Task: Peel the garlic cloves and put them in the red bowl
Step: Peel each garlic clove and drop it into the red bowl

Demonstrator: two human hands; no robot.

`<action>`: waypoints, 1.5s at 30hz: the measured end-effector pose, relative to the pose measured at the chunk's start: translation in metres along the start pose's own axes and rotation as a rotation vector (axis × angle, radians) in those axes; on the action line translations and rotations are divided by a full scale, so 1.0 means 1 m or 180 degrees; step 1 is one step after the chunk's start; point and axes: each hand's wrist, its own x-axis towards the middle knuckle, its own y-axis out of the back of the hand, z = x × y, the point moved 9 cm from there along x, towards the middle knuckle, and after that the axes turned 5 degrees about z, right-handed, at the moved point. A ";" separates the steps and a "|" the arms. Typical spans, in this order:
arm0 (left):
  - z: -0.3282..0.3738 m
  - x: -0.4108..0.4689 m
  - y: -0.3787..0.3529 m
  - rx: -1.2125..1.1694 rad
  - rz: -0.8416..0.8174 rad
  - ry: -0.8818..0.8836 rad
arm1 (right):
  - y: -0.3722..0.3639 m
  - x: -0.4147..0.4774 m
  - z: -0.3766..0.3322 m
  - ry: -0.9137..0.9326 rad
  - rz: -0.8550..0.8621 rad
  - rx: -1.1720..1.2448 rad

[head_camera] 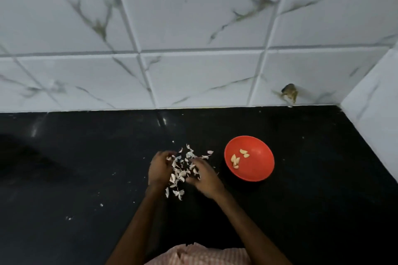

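From the head view: glossy black table point(86, 178), speckled with pale crumbs, running back to a wall of white marble-veined tiles point(193, 17) with grey grout lines. Second white wall point(377, 114) closing the corner on the right. Dark chipped patch point(289, 93) low in one tile near that corner.

On the table, round red bowl point(260, 155) holding several peeled yellowish garlic cloves point(235, 160), just right of a heap of papery white garlic skins point(181, 172).

Left hand point(159, 168) at the heap's left edge, fingers curled, grip too blurred to tell. Right hand point(206, 176) over the heap's right side, fingers loosely spread, gripping nothing.

Pink-and-white striped cloth point(200, 254) at the bottom edge.
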 end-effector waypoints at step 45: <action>0.031 0.049 0.046 -0.2732 -0.0255 0.0316 | 0.018 0.101 -0.116 -0.0379 0.0773 0.0285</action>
